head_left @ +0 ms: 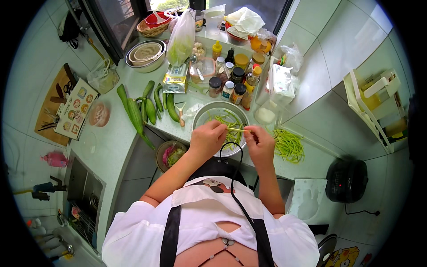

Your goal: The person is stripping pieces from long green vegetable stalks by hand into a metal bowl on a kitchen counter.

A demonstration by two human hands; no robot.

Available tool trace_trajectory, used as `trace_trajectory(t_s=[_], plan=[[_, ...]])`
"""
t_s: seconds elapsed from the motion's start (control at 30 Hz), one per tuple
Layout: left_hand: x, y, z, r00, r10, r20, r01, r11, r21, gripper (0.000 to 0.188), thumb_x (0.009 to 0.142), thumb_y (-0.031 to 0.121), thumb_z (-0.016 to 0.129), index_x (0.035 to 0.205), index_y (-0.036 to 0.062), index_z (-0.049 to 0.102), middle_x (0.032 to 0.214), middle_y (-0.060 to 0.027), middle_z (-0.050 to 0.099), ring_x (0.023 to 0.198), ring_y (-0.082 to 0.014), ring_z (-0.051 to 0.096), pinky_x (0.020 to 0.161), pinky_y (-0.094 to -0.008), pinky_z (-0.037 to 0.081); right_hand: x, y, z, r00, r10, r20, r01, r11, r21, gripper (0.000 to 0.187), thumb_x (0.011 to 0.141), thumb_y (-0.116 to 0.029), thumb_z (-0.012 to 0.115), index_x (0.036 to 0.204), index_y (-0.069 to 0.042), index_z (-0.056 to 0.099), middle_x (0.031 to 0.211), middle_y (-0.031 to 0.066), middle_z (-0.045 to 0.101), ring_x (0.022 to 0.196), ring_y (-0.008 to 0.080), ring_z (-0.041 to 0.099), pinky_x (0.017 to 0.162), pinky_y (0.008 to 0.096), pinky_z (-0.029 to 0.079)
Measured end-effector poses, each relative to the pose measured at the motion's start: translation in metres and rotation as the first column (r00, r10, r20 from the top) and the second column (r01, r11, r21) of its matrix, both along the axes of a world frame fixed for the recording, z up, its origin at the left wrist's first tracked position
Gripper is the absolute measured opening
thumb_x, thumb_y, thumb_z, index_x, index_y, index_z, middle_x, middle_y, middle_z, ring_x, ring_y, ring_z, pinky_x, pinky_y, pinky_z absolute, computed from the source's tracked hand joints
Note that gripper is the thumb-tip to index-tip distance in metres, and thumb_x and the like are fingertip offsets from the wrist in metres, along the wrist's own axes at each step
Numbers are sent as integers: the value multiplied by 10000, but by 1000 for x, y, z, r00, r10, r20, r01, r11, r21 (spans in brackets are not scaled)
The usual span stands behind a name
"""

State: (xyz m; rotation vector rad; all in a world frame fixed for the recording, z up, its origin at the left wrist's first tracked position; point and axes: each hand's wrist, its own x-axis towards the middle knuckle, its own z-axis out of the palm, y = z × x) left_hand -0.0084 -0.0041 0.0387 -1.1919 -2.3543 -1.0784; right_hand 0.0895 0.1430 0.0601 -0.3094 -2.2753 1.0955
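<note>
Between my two hands a slender green bean [235,129] stretches over a round metal bowl [196,119]. My left hand [209,140] pinches one end of it, and my right hand [260,144] pinches the other, fingers closed. Inside the bowl lie several cut bean pieces [232,119]. To the right of my right hand, a heap of long green beans [289,146] rests on the counter. A peeler [180,114] with a wooden handle lies left of the bowl.
Green gourds and cucumbers [133,111] lie at the left. Spice jars [227,90] crowd behind the bowl. Below the counter edge stands a waste bin [161,156] with scraps. A sink [82,191] is at far left, a black rice cooker [347,180] at right.
</note>
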Motion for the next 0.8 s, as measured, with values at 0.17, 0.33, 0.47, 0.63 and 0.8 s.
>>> trace_trajectory(t_s=[0.17, 0.33, 0.47, 0.63, 0.8], plan=[[-5, 3, -7, 993, 117, -14, -115, 988, 104, 17, 753, 104, 629, 768, 97, 628, 745, -49, 605, 628, -252, 605, 535, -353, 488, 1, -8, -11, 988, -65, 139, 20, 952, 305, 89, 828, -178, 622, 850, -93, 604, 753, 91, 621, 624, 296, 601, 538, 381, 462], [-8, 3, -10, 983, 93, 160, -120, 979, 166, 45, 769, 116, 629, 794, 82, 644, 752, -65, 606, 623, -247, 604, 535, -349, 480, 2, -17, -16, 990, 4, 140, -41, 963, 265, 97, 824, -186, 625, 827, -93, 594, 738, 99, 614, 627, 310, 598, 540, 391, 463], [-5, 5, -9, 946, -8, 323, -70, 971, 230, 105, 794, 95, 619, 865, 29, 661, 770, -92, 610, 584, -197, 583, 535, -299, 463, -2, -21, -20, 997, 13, 75, -28, 979, 201, 90, 826, -160, 624, 826, -76, 594, 724, 116, 609, 619, 318, 595, 543, 386, 464], [-4, 4, -15, 902, -104, 419, 7, 974, 226, 129, 819, 87, 612, 900, 0, 662, 763, -87, 598, 583, -145, 553, 534, -264, 439, -3, -22, -24, 997, -69, -16, 71, 975, 209, 129, 873, -170, 591, 851, -43, 587, 681, 141, 591, 591, 313, 583, 532, 365, 449], [-2, -4, -6, 750, -335, 570, 185, 934, 306, 107, 846, 84, 619, 903, 7, 667, 774, -55, 583, 644, -101, 540, 574, -238, 430, -9, 2, -16, 991, -112, 77, 106, 991, 81, 242, 943, -269, 495, 860, -53, 568, 672, 136, 577, 597, 323, 575, 524, 382, 439]])
